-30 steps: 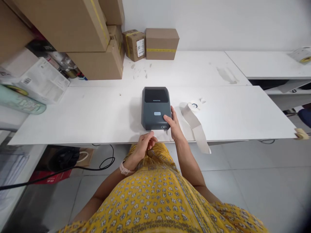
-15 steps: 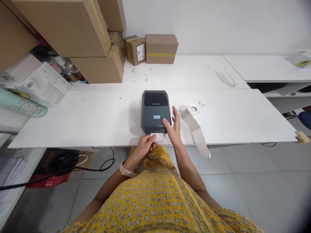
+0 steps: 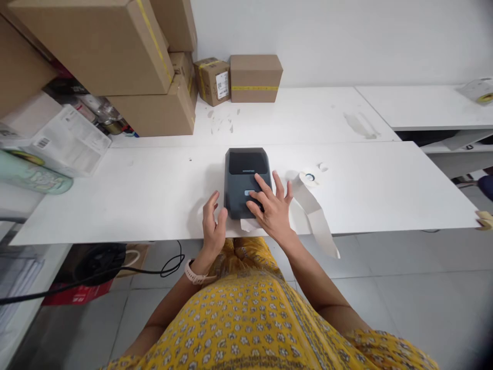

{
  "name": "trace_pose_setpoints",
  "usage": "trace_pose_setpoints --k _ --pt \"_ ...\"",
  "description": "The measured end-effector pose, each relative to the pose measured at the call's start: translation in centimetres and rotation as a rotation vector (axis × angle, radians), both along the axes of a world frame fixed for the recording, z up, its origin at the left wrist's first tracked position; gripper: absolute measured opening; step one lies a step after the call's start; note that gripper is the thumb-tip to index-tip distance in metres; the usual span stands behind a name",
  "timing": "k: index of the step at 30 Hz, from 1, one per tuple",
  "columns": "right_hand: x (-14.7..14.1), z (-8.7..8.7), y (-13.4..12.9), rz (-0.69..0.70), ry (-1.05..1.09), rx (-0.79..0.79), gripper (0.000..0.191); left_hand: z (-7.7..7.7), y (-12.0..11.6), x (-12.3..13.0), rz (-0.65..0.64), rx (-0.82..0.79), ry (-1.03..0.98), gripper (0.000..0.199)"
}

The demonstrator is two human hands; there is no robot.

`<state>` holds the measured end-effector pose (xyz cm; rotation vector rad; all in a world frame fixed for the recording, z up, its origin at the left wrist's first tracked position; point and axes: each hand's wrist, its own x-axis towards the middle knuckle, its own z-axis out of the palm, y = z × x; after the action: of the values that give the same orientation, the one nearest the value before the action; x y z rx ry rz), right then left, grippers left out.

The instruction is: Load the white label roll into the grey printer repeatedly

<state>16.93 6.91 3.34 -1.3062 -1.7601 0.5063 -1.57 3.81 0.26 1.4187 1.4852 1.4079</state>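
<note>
A dark grey label printer (image 3: 235, 192) sits near the front edge of the white table. White label paper (image 3: 249, 224) sticks out from its front. My right hand (image 3: 272, 208) lies over the printer's right half with fingers spread, one fingertip on the light button (image 3: 247, 193). To the printer's left, my left hand (image 3: 214, 223) is open and holds nothing, its thumb close to the casing. Right of the printer stands a label roll (image 3: 309, 178), its loose strip (image 3: 318, 218) hanging over the table edge.
Cardboard boxes (image 3: 146, 113) are stacked at the back left, with two smaller boxes (image 3: 256, 77) against the wall. A mint-green bottle (image 3: 42, 177) and a white box (image 3: 73, 144) lie at the left. A black cable (image 3: 169, 267) runs below the table edge.
My left hand has let go of the label paper and moved left, opening beside the printer. My right hand has moved from the printer's right side onto its top, a finger on the button.
</note>
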Motion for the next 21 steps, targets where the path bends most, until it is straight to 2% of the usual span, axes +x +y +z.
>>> trace_pose_setpoints --k 3,6,10,12,16,18,21 --pt "0.4 -0.3 -0.1 0.045 0.038 -0.028 0.02 -0.5 0.2 0.6 -0.083 -0.04 -0.057 0.058" --pt "1.1 -1.2 -0.9 0.053 0.224 -0.066 0.038 -0.7 0.0 0.9 -0.107 -0.063 -0.096 0.059" --pt "1.3 -1.6 -1.4 0.013 0.474 -0.127 0.054 0.4 0.3 0.8 -0.099 -0.015 -0.118 0.057" --pt "1.3 -0.7 -0.9 0.018 0.499 -0.112 0.058 1.6 1.2 0.6 -0.097 0.039 -0.15 0.057" --pt "1.1 2.6 2.2 0.056 0.485 -0.045 0.074 3.5 4.8 0.4 -0.086 0.142 -0.249 0.055" --pt "1.0 4.2 4.6 0.055 0.456 0.014 0.078 3.5 6.8 0.4 -0.046 0.141 -0.262 0.05" --pt "0.8 6.0 9.0 0.049 0.365 0.103 0.08 2.5 8.8 0.7 -0.031 0.03 -0.19 0.052"
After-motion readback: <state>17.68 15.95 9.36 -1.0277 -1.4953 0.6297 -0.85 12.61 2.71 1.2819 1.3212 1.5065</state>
